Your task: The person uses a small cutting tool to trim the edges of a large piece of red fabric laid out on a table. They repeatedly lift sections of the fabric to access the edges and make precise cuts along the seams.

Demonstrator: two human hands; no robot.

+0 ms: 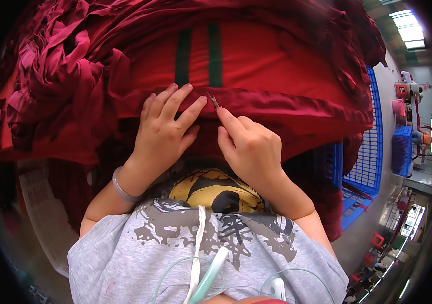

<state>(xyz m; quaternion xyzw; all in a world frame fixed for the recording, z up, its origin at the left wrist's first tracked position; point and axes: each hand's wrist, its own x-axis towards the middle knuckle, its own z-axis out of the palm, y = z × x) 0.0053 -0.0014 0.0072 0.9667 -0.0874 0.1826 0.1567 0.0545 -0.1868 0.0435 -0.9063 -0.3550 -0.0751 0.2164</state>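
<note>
I'm watching the left hand [168,121] lie over a dark red strip of cloth [281,105] with its fingers spread, while the right hand [252,148] has its fingers curled around a small metal tool [214,102], the forefinger stretched along it — the tip points to eleven o'clock, just beside the left forefinger. At twelve o'clock from the hands lies brighter red fabric [261,61] with two dark green stripes [216,55]; crumpled maroon cloth [69,71] is heaped at ten, and a blue crate [370,159] stands at three.
</note>
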